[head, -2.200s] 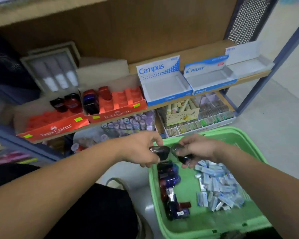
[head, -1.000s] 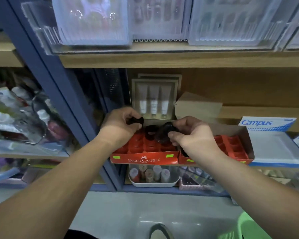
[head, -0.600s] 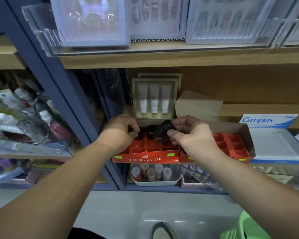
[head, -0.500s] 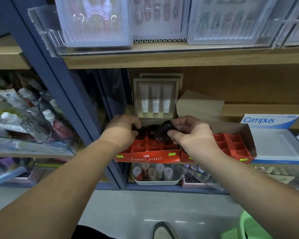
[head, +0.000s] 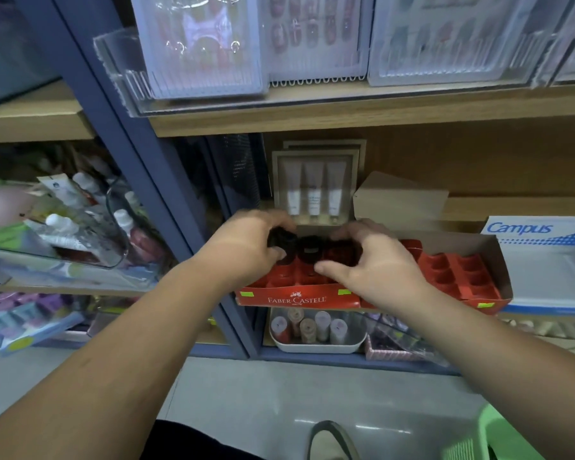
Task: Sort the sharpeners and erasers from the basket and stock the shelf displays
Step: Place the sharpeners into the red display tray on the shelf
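My left hand (head: 246,249) grips a black sharpener (head: 281,240) at the back left corner of the left red Faber-Castell tray (head: 296,298). Beside it my right hand (head: 379,265) curls finger and thumb around a dark red sharpener (head: 342,253) low in the tray's back row. Between the two stands another dark sharpener (head: 309,250), seated in a slot. The tray's front slots look bare, partly hidden by my hands. A second red tray (head: 458,277) with open slots sits to the right on the same shelf. Only a corner of the green basket (head: 498,436) shows at the bottom right.
A box of white tubes (head: 314,187) and a brown carton (head: 399,200) stand right behind the trays. A white and blue Campus box (head: 545,270) lies to the right. A blue shelf post (head: 153,180) rises at the left. A bin of small bottles (head: 316,330) sits below.
Both hands came up from the basket to the shelf with sharpeners. In the last half second my right hand lowered its sharpener into the tray's back row; the left stayed at the back left slot.
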`<state>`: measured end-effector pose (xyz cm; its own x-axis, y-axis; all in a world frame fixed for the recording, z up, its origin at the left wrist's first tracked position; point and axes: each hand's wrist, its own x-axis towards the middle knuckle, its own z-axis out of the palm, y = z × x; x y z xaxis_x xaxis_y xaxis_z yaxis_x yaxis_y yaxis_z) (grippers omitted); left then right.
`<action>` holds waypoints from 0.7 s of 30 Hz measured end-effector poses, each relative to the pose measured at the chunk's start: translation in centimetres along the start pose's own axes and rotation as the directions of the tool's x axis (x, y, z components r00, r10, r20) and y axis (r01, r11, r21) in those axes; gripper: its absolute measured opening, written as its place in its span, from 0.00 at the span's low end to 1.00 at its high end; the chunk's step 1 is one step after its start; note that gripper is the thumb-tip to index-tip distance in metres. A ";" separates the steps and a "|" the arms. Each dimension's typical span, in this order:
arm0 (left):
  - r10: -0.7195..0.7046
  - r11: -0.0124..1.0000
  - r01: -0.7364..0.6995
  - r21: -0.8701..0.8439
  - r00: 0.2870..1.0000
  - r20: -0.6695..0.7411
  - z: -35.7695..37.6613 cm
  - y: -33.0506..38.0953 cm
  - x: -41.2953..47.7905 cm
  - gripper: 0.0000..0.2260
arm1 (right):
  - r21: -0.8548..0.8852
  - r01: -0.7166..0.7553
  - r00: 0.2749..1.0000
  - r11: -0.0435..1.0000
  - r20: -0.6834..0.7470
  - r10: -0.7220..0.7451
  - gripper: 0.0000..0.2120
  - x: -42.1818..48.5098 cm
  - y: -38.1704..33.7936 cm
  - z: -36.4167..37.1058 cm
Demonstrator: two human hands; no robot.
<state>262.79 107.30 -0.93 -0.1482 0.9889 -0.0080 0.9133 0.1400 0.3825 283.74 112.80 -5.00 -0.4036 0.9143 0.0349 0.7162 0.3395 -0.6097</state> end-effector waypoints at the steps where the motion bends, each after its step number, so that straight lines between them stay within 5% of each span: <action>1: -0.011 0.998 0.013 0.064 1.000 -0.027 -0.1 -0.3 0.1 0.17 | -0.125 0.048 0.999 0.991 0.010 -0.047 0.26 -0.7 0.9 -0.3; 5: -0.021 0.973 0.045 0.226 0.994 -0.109 -0.5 -0.6 1.2 0.16 | -0.280 0.191 0.981 0.941 0.011 -0.196 0.22 -2.7 4.0 -0.2; 12: -0.088 0.926 0.080 0.369 0.996 0.004 0.9 0.0 2.3 0.15 | -0.326 0.246 0.963 0.913 -0.022 -0.268 0.13 -2.5 5.5 -0.5; 21: -0.172 0.928 0.145 0.344 0.984 0.049 0.4 -0.1 2.9 0.17 | -0.390 0.254 0.963 0.885 0.017 -0.269 0.12 -1.8 5.4 -1.0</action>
<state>262.42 110.21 -1.31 -0.2842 0.9513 -0.1191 0.9563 0.2902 0.0360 288.90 113.24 -7.55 -0.5912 0.7853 0.1840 0.7533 0.6191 -0.2218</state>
